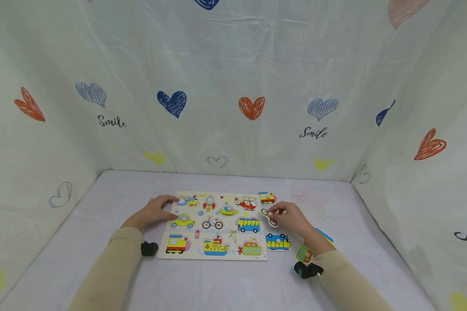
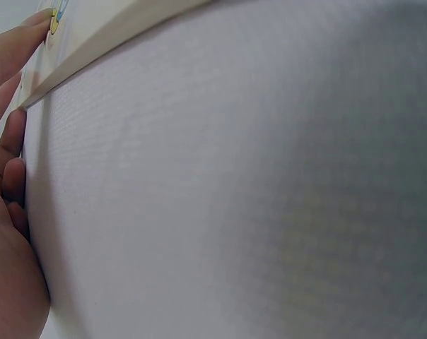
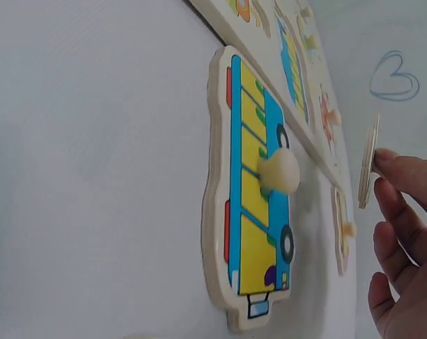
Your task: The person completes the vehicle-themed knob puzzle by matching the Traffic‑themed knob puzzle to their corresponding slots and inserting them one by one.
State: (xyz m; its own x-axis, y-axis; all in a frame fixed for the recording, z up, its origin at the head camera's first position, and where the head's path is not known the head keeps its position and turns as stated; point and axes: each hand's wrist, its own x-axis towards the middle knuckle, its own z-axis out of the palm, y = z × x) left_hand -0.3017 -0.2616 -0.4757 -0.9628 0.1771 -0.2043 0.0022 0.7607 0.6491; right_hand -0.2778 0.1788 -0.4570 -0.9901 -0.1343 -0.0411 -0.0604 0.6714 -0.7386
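Observation:
A wooden peg puzzle board (image 1: 194,255) with colourful vehicle pictures lies flat on the table. At its left edge rests my left hand (image 1: 151,212), fingertips by the plane picture and thumb near the yellow car (image 1: 182,221). In the left wrist view those fingers touch the board's edge and face. My right hand (image 1: 289,216) pinches a bicycle puzzle piece (image 1: 273,222) between thumb and finger, just beyond the board's right edge. The right wrist view shows this piece edge-on, raised off the table. A bicycle picture (image 1: 212,223) is at the board's middle.
Right of the board lie an upside-down bus piece (image 1: 278,242) with a wooden knob and a train piece (image 1: 267,198). More pieces (image 1: 304,254) lie partly hidden under my right forearm. White cloth walls (image 1: 218,138) with printed hearts enclose the table.

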